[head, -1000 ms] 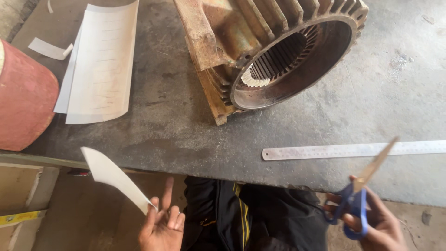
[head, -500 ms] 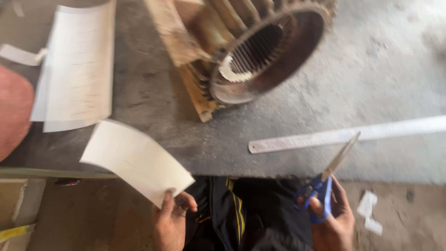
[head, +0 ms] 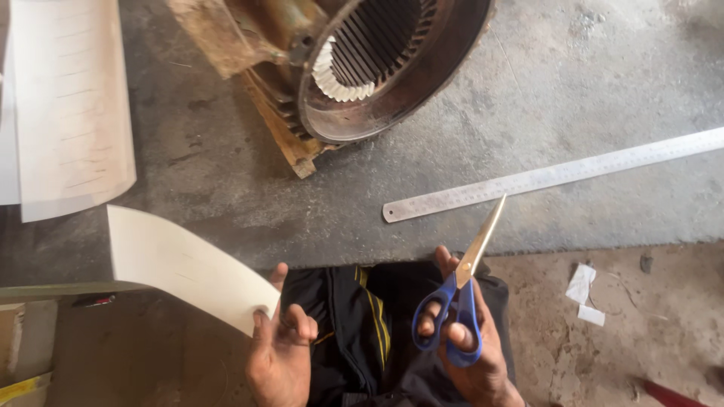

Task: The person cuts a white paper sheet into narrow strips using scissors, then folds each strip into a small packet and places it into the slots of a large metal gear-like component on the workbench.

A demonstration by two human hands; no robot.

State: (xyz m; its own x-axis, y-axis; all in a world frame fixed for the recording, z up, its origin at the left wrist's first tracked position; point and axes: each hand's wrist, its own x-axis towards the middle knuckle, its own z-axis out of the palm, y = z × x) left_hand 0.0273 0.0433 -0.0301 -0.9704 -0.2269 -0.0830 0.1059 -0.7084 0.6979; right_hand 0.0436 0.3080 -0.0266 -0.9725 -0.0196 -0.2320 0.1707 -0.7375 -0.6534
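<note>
Grey, stained, scuffed desk (head: 573, 90) filling the upper view, its front edge running across the middle, dusty brown dirt floor (head: 641, 354) below at right, small white paper scraps (head: 582, 290) lying on it, soft even daylight, no hard shadows

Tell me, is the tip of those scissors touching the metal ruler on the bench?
Cannot tell. In the head view the scissors tip overlaps the metal ruler edge, but they are held up in the right hand, so any height gap is hidden.
</note>
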